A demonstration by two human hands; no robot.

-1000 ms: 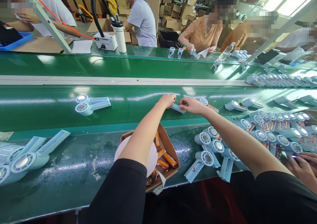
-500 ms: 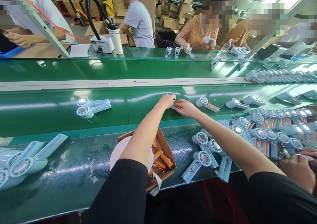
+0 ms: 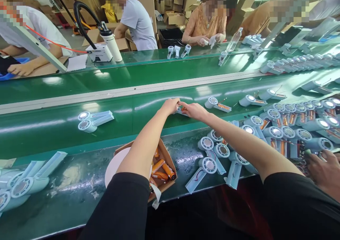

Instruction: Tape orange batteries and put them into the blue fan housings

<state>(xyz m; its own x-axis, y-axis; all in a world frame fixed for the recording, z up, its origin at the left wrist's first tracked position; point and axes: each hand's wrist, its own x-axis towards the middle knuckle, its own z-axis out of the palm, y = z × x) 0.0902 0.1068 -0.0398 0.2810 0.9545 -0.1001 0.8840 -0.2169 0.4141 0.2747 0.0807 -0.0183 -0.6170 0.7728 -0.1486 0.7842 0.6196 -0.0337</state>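
Observation:
Both my arms reach out over the green conveyor belt (image 3: 47,126). My left hand (image 3: 170,106) and my right hand (image 3: 193,110) meet on a pale blue handheld fan part (image 3: 182,110) with an orange battery in its handle, lying on the belt. The fingers of both hands are curled and pinched on that part; most of it is hidden by them. A cardboard box (image 3: 170,160) of orange batteries (image 3: 163,169) sits under my left forearm, next to a white tape roll (image 3: 113,167).
Several fan bodies (image 3: 212,155) lie at the near belt edge, more crowd the right (image 3: 289,126), two lie on the left (image 3: 91,121). A co-worker's hand (image 3: 325,172) works at the far right. People sit across the belt, by a white bottle (image 3: 113,45) and cardboard boxes.
My hands stay together on the fan part. The camera has turned, so everything has slid left and tilted in view; the co-worker's hand at the right edge has shifted a little.

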